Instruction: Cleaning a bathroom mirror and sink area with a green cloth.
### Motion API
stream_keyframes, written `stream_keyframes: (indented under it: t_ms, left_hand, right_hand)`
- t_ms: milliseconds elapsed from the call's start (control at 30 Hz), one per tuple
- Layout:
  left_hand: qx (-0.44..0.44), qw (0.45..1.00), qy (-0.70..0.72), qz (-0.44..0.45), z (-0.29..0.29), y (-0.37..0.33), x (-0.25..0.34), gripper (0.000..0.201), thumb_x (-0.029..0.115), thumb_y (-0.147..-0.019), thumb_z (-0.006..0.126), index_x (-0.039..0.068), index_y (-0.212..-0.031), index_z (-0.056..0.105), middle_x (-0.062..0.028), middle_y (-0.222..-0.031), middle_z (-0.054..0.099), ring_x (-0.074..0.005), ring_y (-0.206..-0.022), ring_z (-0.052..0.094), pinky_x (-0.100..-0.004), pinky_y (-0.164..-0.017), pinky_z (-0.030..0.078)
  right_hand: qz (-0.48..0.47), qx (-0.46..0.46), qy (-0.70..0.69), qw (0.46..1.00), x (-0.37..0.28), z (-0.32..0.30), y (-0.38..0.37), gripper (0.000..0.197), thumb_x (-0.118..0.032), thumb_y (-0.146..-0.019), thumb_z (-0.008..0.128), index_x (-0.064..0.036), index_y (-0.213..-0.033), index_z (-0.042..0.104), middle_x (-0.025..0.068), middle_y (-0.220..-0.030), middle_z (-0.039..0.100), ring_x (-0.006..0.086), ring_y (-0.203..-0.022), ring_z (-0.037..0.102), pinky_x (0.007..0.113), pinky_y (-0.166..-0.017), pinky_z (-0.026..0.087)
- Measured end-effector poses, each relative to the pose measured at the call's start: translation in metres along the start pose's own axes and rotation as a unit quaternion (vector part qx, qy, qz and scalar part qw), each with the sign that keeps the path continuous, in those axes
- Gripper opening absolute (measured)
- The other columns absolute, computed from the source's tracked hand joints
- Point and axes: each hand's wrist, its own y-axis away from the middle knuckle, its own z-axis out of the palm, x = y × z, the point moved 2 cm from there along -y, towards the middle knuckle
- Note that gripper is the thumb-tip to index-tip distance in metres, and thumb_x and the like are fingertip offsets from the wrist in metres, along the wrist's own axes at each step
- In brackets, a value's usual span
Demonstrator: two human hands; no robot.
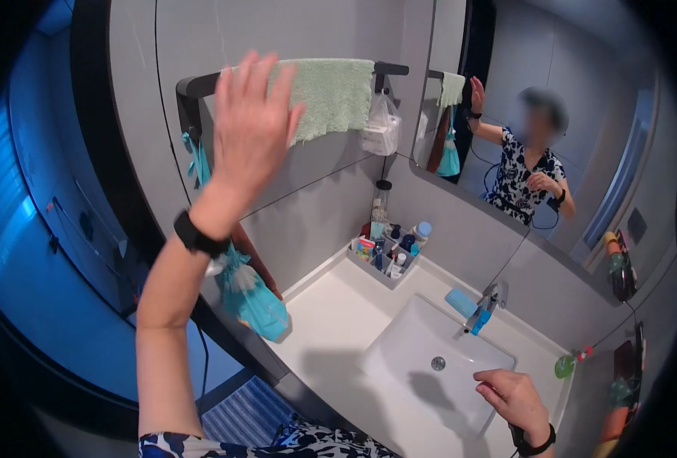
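My left hand [251, 126] is raised in front of the light green towel [331, 99], fingers stretched upward and nothing in them. The towel hangs over a dark wall rail [197, 85]. From this angle the hand overlaps the towel's left part; in the mirror [575, 61] the raised hand looks apart from it. Low over the right side of the white sink [399, 343], my right hand [514, 398] hovers with loosely bent fingers, the thumb a little apart, holding nothing visible. Both wrists wear black bands.
A chrome faucet [493, 298] with a blue spout piece stands behind the basin, beside a blue sponge-like block [461, 303]. A grey organizer [388, 278] holds small bottles in the corner. A turquoise bag [256, 305] hangs at the counter's left edge; a green bottle [564, 366] stands right.
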Motion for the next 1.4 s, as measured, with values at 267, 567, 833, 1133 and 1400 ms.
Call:
stream_keyframes:
  t_ms: [267,567,833,1133,1400]
  left_hand:
    - [-0.171,0.985,0.032,0.008,0.041,-0.033,-0.034,0.032,0.037,-0.089,0.055,0.006,-0.084,0.064,-0.0161,-0.069,0.062,-0.0345,-0.071,0.061,-0.0398,-0.063,0.049]
    - [-0.076,0.896,0.436,-0.051,0.002,-0.003,0.128,0.023,0.023,-0.094,0.044,0.005,-0.094,0.059,-0.0183,-0.085,0.062,-0.0378,-0.082,0.060,-0.0417,-0.070,0.047]
    - [-0.434,0.531,0.725,-0.055,-0.076,0.125,0.394,0.032,0.030,-0.092,0.049,0.000,-0.087,0.058,-0.0227,-0.081,0.059,-0.0375,-0.078,0.060,-0.0429,-0.067,0.045]
    - [-0.614,0.085,0.691,-0.372,-0.020,0.267,0.487,0.030,0.033,-0.094,0.052,0.005,-0.102,0.057,-0.0047,-0.093,0.063,-0.0191,-0.078,0.062,-0.0345,-0.071,0.052]
    - [-0.599,-0.135,0.642,-0.459,-0.053,0.337,0.561,0.028,0.025,-0.095,0.049,0.003,-0.112,0.050,-0.0094,-0.103,0.059,-0.0212,-0.090,0.061,-0.0350,-0.078,0.052]
  right_hand:
    - [-0.035,-0.006,-0.054,0.998,0.013,0.014,0.016,0.017,-0.015,-0.087,0.058,-0.0042,-0.099,0.063,0.0140,-0.085,0.064,0.0316,-0.079,0.062,0.037,-0.071,0.051]
    - [-0.012,0.069,-0.204,0.976,0.077,0.024,0.003,0.038,-0.011,-0.085,0.061,-0.0024,-0.120,0.051,0.0142,-0.121,0.055,0.0280,-0.099,0.059,0.035,-0.079,0.051]
    - [0.072,0.042,-0.530,0.844,0.158,0.090,-0.011,0.054,-0.015,-0.084,0.063,-0.0045,-0.133,0.041,0.0102,-0.124,0.052,0.0192,-0.110,0.053,0.031,-0.086,0.047]
    - [0.311,0.148,-0.687,0.640,0.255,0.146,0.037,0.035,-0.012,-0.086,0.059,0.0022,-0.117,0.052,0.0136,-0.100,0.063,0.0210,-0.079,0.065,0.031,-0.067,0.054]
    - [0.379,0.178,-0.445,0.791,0.306,0.302,0.007,0.029,-0.019,-0.088,0.056,0.0011,-0.108,0.058,0.0092,-0.094,0.062,0.0163,-0.081,0.059,0.030,-0.068,0.047]
